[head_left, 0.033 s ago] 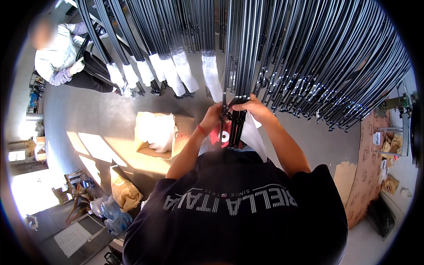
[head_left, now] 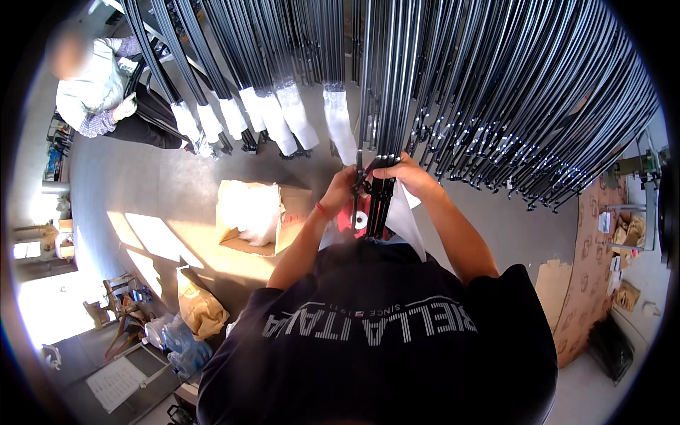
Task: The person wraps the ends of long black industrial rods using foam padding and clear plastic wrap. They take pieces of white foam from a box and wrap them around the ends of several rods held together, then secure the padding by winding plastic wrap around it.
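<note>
Smooth grey floor [head_left: 177, 170] spreads beneath both hands, crossed by hard-edged sunlight [head_left: 157, 237] well out to the left hand's left, where the room glares white near the rim. Beyond the right hand, a brown patterned sheet [head_left: 584, 262] runs along the floor's edge, with a torn piece of cardboard [head_left: 554, 280] beside it. The bundle [head_left: 392, 92] of slim, straight, glossy black rods hangs directly ahead, its knobbly jointed ends between the two hands. The left hand [head_left: 343, 185], a thin red cord [head_left: 322, 208] at its wrist, is curled in on the bundle's left edge; its fingertips are partly hidden. The right hand [head_left: 407, 174] pinches the bundle, thumb laid flat across the front, fingers behind. Thin white wrap [head_left: 407, 221] hangs just below the right hand, and a red patch with a ring motif [head_left: 347, 219] shows beneath the left. Ahead and right of the right hand stand dense rows of bare rods [head_left: 510, 106]; ahead and left of the left hand, other bundles end in crinkled, translucent white sleeves [head_left: 275, 122]. Near that hand's left, an open cardboard box [head_left: 296, 205] holds pale, soft-looking plastic [head_left: 258, 221]. Far ahead-left, a person [head_left: 92, 92] in light gloves sits beside more rods.
</note>
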The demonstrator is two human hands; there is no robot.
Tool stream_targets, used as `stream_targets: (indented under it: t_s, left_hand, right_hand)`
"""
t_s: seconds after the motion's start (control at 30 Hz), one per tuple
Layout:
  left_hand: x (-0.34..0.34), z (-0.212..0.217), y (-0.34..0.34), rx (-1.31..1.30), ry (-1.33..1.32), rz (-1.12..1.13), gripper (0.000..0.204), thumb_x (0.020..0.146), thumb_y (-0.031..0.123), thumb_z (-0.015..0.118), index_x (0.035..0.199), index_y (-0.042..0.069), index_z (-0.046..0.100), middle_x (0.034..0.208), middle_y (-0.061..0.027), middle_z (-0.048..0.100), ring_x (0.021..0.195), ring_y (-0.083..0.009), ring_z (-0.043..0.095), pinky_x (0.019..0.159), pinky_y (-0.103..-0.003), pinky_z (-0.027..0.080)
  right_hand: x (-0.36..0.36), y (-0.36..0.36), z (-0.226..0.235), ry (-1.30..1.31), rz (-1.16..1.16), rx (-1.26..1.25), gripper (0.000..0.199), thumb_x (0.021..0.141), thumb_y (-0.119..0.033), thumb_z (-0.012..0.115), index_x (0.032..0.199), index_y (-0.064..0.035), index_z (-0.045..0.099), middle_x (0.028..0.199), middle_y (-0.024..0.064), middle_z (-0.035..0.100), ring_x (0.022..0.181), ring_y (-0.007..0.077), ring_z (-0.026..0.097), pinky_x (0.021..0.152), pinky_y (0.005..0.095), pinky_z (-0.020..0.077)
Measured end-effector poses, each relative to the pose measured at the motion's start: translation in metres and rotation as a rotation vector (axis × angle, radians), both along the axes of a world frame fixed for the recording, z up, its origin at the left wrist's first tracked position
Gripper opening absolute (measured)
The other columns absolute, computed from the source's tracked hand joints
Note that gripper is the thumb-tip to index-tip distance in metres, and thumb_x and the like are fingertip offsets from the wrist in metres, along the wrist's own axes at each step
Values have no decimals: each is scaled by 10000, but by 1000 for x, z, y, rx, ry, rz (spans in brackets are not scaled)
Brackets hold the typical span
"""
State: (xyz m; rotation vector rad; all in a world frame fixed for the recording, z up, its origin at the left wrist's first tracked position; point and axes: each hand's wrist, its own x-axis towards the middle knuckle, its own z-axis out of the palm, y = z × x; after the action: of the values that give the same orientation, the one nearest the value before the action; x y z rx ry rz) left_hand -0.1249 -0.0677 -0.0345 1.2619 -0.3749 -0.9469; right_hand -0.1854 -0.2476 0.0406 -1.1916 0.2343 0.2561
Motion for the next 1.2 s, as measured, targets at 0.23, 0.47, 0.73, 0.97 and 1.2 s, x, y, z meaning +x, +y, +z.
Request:
stream_targets:
  t_s: [0.23, 0.47, 0.73, 0.97, 1.2]
  left_hand:
    - [1, 24, 8, -137, 305, 19, 143, 860, 107, 460, 967, 47, 534, 840, 20, 533, 696, -71, 493, 620, -202, 414]
    - [11, 5, 10, -59, 100, 2, 203, 886, 231, 469, 881, 46, 552, 707, 11, 529, 645, -62, 488, 566, -215, 412]
    - [-8, 2, -13, 30, -16, -13, 387, 837, 425, 513, 693, 69, 467, 616, -5, 468, 543, -90, 473, 528, -258, 429]
    - [-15, -10, -30, -115, 100, 112, 423, 842, 449, 491, 673, 62, 492, 609, 23, 434, 589, -76, 428, 586, -226, 377]
    - [-19, 14, -30, -280, 506, -16, 590, 808, 619, 335, 818, 51, 494, 689, -31, 447, 705, -181, 450, 779, -362, 385]
  right_hand:
    - [1, -13, -14, -91, 193, 30, 276, 746, -236, 637, 926, -30, 604, 817, 49, 617, 815, 146, 560, 752, 256, 395]
    - [-5, -16, 0, -79, 178, -273, 291, 813, -352, 559, 915, -83, 605, 826, 6, 587, 814, 123, 533, 737, 244, 389]
    - [1, -16, -19, 12, 149, -194, 346, 843, -423, 500, 779, -87, 552, 710, 4, 557, 690, 99, 503, 656, 238, 393]
    - [-4, -9, -26, 60, -100, -265, 319, 825, -385, 552, 791, -68, 572, 713, -8, 550, 683, 84, 495, 643, 235, 395]
    - [-10, -21, -30, 55, -80, -187, 348, 790, -392, 595, 832, -47, 575, 781, 12, 551, 743, 100, 497, 684, 244, 399]
